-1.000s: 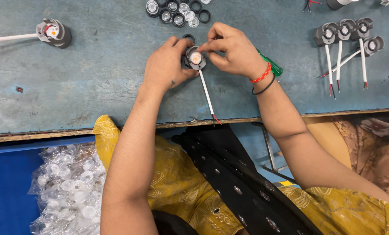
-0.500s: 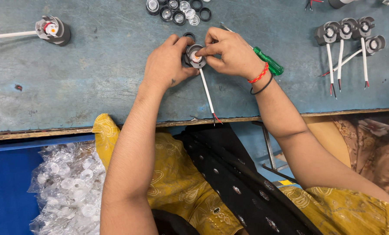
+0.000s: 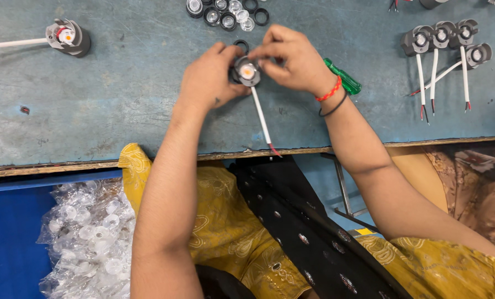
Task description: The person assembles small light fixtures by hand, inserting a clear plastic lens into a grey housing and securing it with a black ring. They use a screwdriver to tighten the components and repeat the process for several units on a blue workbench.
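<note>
Head view: four finished lamp units (image 3: pixel 441 39) lie at right with leads trailing, one more lamp unit (image 3: pixel 67 37) at far left, a cluster of loose lenses and rings (image 3: pixel 228 11) up top, one green screwdriver (image 3: pixel 342 77). Left hand (image 3: pixel 208 83) and right hand (image 3: pixel 294 61) both pinch the small round lamp module (image 3: pixel 247 72) just above the blue-grey bench (image 3: pixel 120 99). The module has a dark body, orange-lit centre, and a white lead (image 3: pixel 261 119) with a red tip running toward the bench edge.

A small assembly workshop. A worn, scratched blue-grey bench (image 3: pixel 120 111) carries batches of the same part: finished lamp units with white leads (image 3: pixel 444 50) lined up to the right of the fingers, loose black rings and clear lenses (image 3: pixel 225 11) just beyond them, and a green-handled screwdriver (image 3: pixel 344 80). A bag of clear lenses (image 3: pixel 86 238) sits below the bench.
</note>
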